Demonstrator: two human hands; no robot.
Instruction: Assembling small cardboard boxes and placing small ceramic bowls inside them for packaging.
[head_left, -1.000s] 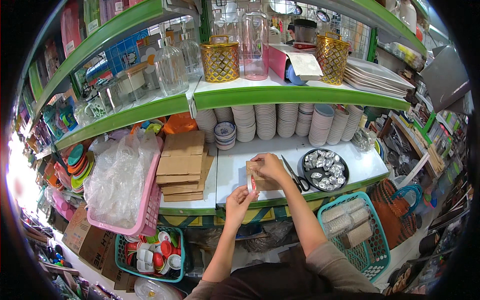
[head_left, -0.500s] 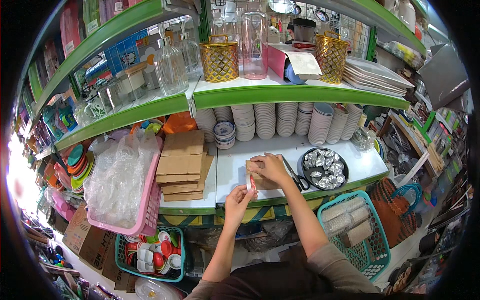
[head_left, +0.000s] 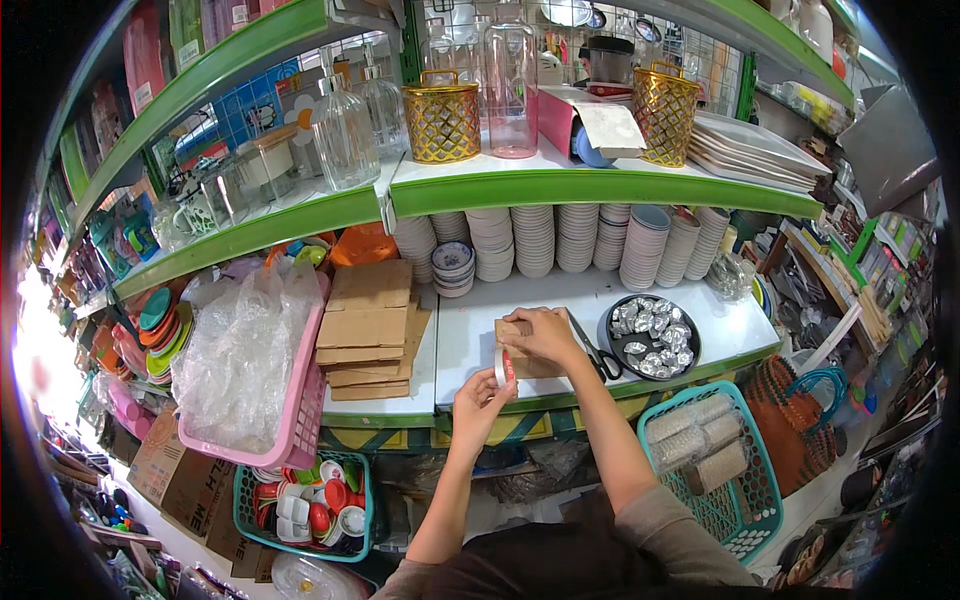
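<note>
Near the front edge of the white shelf, my left hand pinches a small roll of tape with a white and red rim, held upright. My right hand is closed over a small brown cardboard piece, its fingers pressing the top left corner beside the tape. The palm hides much of the cardboard. Black-handled scissors lie just right of the right hand. Beyond them, a round black tray holds several shiny silver faceted pieces. Folded cardboard sheets are stacked to the left.
Stacked bowls line the back under a green-edged shelf. A pink basket of clear plastic wrap stands left. Below are a teal basket of small plastic wares and, right, a teal basket with bubble-wrapped packs.
The tape roll has turned slightly in my left hand. Both hands stay at the cardboard; the whole view has shifted a little.
</note>
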